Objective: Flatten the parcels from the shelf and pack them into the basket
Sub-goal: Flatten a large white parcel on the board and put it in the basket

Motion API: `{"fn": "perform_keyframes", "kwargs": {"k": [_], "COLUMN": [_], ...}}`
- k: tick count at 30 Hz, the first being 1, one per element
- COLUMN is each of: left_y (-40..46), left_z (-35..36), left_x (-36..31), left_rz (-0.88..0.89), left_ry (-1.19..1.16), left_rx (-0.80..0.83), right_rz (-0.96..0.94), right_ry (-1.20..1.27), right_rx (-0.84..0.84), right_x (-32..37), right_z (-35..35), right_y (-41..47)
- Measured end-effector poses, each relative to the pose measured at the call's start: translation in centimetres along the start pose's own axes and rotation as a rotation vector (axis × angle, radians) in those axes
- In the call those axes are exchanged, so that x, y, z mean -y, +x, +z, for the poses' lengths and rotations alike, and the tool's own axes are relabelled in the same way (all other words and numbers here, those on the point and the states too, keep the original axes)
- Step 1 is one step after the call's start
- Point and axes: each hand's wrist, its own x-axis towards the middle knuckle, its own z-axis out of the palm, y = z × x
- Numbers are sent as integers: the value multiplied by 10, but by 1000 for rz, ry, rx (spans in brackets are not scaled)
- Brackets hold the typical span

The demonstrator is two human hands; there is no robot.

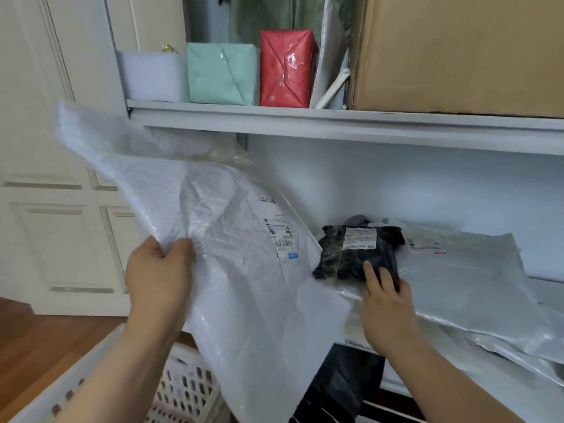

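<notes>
Parcels lie across the lower shelf [543,293] of a white shelving unit: a small black poly-bag parcel [351,254] with a white label sits on top of a flat grey mailer [464,279], and a large white bubble-wrap mailer [232,239] with a shipping label is held up in the air to the left of them. The left hand [158,270] pinches the bubble-wrap mailer at its left edge, thumb over the front and fingers curled behind the sheet. The right hand [387,303] rests with straight, slightly spread fingers on the near edge of the black parcel, pressing down on it. A white slotted laundry basket [183,389] stands below the raised mailer, at the bottom left. On the upper shelf [305,120] stand a white foam block [152,76], a mint-green wrapped box [222,74], a red wrapped box [287,68] and a big cardboard box [457,53].
</notes>
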Motion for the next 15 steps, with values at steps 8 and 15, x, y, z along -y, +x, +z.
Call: {"fn": "perform_keyframes", "kwargs": {"k": [8, 15], "left_y": [29, 39], "left_z": [-82, -124], "left_x": [-8, -11], "left_rz": [-205, -283], "left_ry": [-66, 49], "left_rx": [101, 78], "right_rz": [21, -4], "right_ry": [-30, -4], "right_rx": [219, 214], "right_x": [-1, 10], "right_z": [-5, -17], "right_y": [-8, -21]}}
